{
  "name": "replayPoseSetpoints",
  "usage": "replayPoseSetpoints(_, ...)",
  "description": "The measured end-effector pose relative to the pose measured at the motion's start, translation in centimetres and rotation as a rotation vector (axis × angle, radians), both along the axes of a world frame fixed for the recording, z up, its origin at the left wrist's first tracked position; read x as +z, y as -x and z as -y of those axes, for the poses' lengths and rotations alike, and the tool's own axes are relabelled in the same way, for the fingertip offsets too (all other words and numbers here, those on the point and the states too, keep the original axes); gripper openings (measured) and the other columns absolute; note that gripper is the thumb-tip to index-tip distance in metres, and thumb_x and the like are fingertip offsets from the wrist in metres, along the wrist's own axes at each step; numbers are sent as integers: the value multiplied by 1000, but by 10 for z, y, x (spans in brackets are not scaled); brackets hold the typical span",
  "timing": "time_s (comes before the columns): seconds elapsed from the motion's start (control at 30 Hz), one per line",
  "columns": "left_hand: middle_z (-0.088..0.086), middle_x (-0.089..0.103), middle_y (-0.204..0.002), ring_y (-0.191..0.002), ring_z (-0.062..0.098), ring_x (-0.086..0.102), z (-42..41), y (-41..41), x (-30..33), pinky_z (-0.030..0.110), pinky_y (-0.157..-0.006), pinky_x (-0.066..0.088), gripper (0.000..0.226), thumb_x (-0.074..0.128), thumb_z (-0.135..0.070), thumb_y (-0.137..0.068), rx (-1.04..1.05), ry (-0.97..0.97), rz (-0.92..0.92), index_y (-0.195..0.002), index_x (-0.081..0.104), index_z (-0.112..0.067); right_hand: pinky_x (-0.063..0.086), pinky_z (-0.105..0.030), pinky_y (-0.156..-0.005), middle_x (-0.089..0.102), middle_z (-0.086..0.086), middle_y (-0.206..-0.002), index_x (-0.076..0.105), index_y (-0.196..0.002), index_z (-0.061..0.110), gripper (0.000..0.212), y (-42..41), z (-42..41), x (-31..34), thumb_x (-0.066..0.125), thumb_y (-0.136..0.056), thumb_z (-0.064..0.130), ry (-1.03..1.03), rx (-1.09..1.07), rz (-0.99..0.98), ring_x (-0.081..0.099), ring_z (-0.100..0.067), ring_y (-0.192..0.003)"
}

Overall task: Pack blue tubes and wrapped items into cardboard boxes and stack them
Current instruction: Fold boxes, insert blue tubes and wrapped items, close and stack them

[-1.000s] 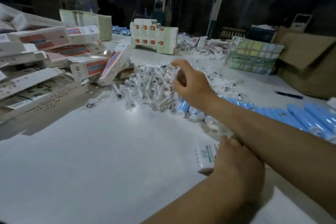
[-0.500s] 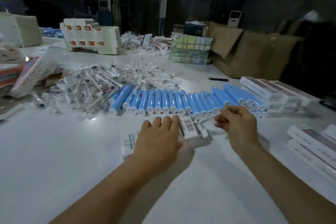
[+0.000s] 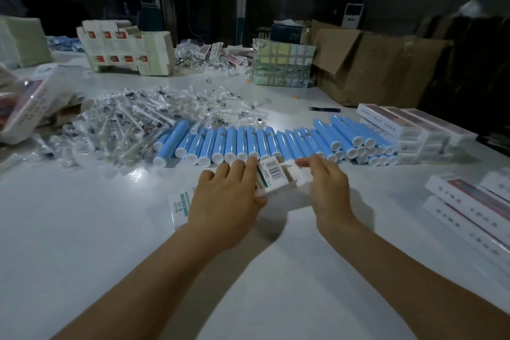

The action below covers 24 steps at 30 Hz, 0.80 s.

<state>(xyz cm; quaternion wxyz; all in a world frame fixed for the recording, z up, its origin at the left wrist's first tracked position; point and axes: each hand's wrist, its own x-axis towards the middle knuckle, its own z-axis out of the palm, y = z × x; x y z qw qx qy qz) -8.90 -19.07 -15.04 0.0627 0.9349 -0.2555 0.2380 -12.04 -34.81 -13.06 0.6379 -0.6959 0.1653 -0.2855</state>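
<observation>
Box (image 3: 273, 177): small white carton with a barcode panel and green print, held just above the table (image 3: 82, 243) at centre, immediately in front of the tube row. Long axis runs roughly left-near to right-far; the open end points right, white flaps spread there.

Left hand (image 3: 229, 201): lies over the box's left part, fingers curled across its top and thumb at the near edge, gripping it. A second white piece with green print (image 3: 179, 205) shows from under this hand on the left, flat on the table; whether it is part of the same box cannot be told.

Right hand (image 3: 325, 185): at the open end, fingers bent, thumb and forefinger pinching a white flap.

Tubes (image 3: 276, 143): blue, white-capped, in a row just beyond the box, caps toward the person, long axes running away; at the right end they are piled in layers.

Wrapped items (image 3: 132, 124): a loose heap in clear film, left of and behind the tubes, touching the row's left end.

Surroundings: long packed boxes (image 3: 408, 130) stacked right of the tubes, more at the near right edge (image 3: 469, 210); tilted cartons at far left (image 3: 33, 105); a dark pen-like item (image 3: 325, 109) beyond the tubes; brown carton (image 3: 372, 69) and flat-packed boxes (image 3: 124, 48) at the far side. Between the hands and the tubes nothing stands.
</observation>
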Motion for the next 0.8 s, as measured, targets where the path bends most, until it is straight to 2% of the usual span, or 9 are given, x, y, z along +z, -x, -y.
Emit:
replayPoseSetpoints(0.03, -1, 36, -143, -122, 21, 38, -1, -1, 1, 36, -96, 32, 71, 31, -56, -92, 3, 9, 1, -149, 10, -19, 45, -25, -66, 63, 6, -85, 67, -74, 25, 28, 2, 4, 1, 48, -95, 22, 6, -40, 13, 58, -4, -75)
replayPoseSetpoints(0.1, -1, 39, -139, -119, 20, 39, -4, -3, 2, 35, -95, 32, 69, 32, -56, -92, 14, 26, 5, -148, 12, -20, 42, -24, -62, 58, 5, -75, 63, -75, 23, 27, 6, 7, -1, 47, -96, 20, 7, -42, 45, 52, -5, -66)
replayPoseSetpoints(0.2, -2, 41, -137, -118, 20, 39, -6, -5, 4, 36, -96, 33, 68, 35, -55, -92, 28, 43, -5, -147, 15, -21, 47, -26, -57, 61, 4, -67, 64, -78, 19, 25, 9, -2, -4, 47, -96, 17, -8, 66, 60, 57, -10, -64)
replayPoseSetpoints(0.33, -1, 40, -138, -120, 21, 39, -5, -6, 4, 37, -97, 33, 70, 37, -55, -93, 41, 47, -6, -148, 14, -20, 50, -17, -55, 72, 8, -75, 67, -75, 26, 29, 11, -14, -8, 49, -97, 21, 64, 159, 46, 66, -7, -70)
replayPoseSetpoints(0.47, -1, 40, -137, -120, 21, 39, -4, -6, 3, 37, -96, 34, 70, 37, -55, -92, 45, 35, 9, -147, 14, -19, 50, -17, -55, 72, 10, -77, 68, -76, 31, 29, 13, -13, -7, 50, -97, 20, 68, 187, 57, 67, -5, -71)
replayPoseSetpoints(0.57, -1, 41, -137, -119, 21, 39, -5, -6, 2, 37, -96, 34, 69, 37, -55, -92, 45, 26, 15, -147, 15, -20, 49, -16, -53, 72, 6, -76, 70, -102, 22, 20, 11, -9, -6, 52, -95, 14, 72, 197, 24, 65, -4, -66)
replayPoseSetpoints(0.67, 0, 38, -141, -122, 22, 38, -6, -4, 0, 37, -99, 33, 70, 37, -56, -92, 21, -13, 8, -148, 12, -21, 43, -13, -44, 68, 4, -71, 52, -134, 17, 42, 8, -4, -7, 56, -93, 15, 121, 211, -46, 58, 0, -50)
replayPoseSetpoints(0.73, 0, 37, -143, -124, 22, 37, -6, -3, -2, 38, -100, 33, 71, 35, -56, -93, 0, -55, 7, -149, 10, -20, 40, -11, -42, 63, 7, -64, 40, -144, 20, 54, 6, -2, -8, 58, -93, 19, 221, 223, -94, 56, 2, -47)
replayPoseSetpoints(0.8, 1, 38, -142, -123, 23, 38, -6, -1, -3, 37, -98, 33, 71, 34, -57, -93, -10, -100, 23, -149, 10, -19, 43, -14, -47, 65, 8, -69, 35, -146, 22, 59, 6, -3, -7, 58, -92, 23, 311, 232, -144, 59, 0, -54)
